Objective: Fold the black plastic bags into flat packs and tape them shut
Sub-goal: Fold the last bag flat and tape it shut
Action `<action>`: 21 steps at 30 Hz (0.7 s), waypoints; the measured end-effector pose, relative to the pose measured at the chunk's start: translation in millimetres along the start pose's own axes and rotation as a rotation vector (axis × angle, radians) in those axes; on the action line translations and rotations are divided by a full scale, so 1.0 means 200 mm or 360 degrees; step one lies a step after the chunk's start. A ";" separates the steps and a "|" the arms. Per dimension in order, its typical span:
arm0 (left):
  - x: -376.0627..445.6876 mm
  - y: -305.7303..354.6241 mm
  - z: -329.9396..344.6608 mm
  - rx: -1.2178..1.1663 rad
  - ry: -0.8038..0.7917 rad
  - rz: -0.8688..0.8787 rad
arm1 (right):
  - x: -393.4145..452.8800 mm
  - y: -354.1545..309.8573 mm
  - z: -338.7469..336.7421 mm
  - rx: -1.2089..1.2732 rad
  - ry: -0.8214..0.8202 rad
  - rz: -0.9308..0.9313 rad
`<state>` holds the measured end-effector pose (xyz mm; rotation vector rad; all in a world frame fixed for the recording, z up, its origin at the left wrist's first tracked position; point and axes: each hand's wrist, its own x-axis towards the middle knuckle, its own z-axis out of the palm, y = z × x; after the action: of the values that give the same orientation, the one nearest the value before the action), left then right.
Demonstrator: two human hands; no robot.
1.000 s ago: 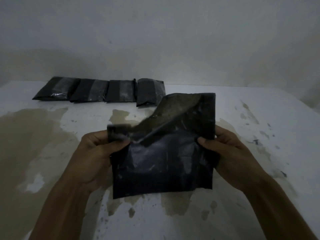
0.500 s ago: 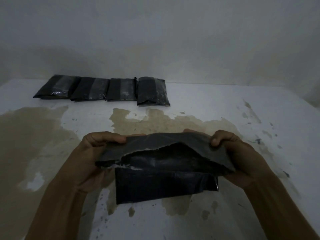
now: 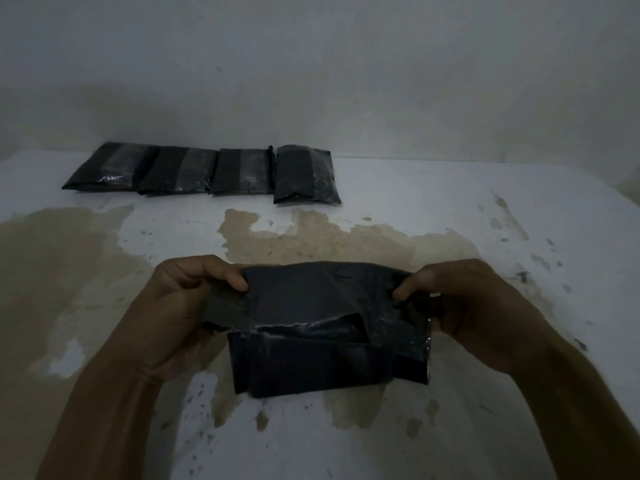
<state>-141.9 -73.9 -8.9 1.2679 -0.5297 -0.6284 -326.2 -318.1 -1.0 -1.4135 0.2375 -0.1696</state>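
Plastic: the black bag [image 3: 329,327] hangs between my hands above the table [image 3: 450,202], its top flap turned down toward me.
Grip: my left hand [image 3: 180,306] and right hand [image 3: 474,306] each pinch a top corner.
Risk: the slick film could slip and the fold spring open; a crooked crease would make a lumpy pack.
Tape: none visible, though the light is dim.
Surface: white, stained brown, paint flaking.
Room: bare pale wall [image 3: 311,81]; four finished packs [image 3: 207,171] lined up against it.

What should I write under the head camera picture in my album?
Two bare hands, left hand and right hand, fold a black plastic bag above a stained white table.
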 end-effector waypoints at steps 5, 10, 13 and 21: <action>0.00 -0.01 -0.03 0.0107 -0.0101 0.0021 | -0.01 0.02 -0.03 -0.0157 0.0106 -0.0064; -0.02 0.02 -0.08 0.0253 -0.0114 0.0084 | -0.01 -0.01 0.00 -0.0133 0.0162 -0.0088; -0.02 0.01 -0.11 0.0276 -0.0104 0.0105 | -0.01 -0.02 0.03 -0.0116 0.0282 -0.0090; -0.02 0.06 -0.01 0.0263 -0.0022 0.0073 | -0.01 -0.01 0.08 -0.0329 0.0562 -0.0314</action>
<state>-142.1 -68.0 2.0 1.4037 -0.6311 -0.5639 -323.8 -302.2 4.4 -1.6076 0.4155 -0.5735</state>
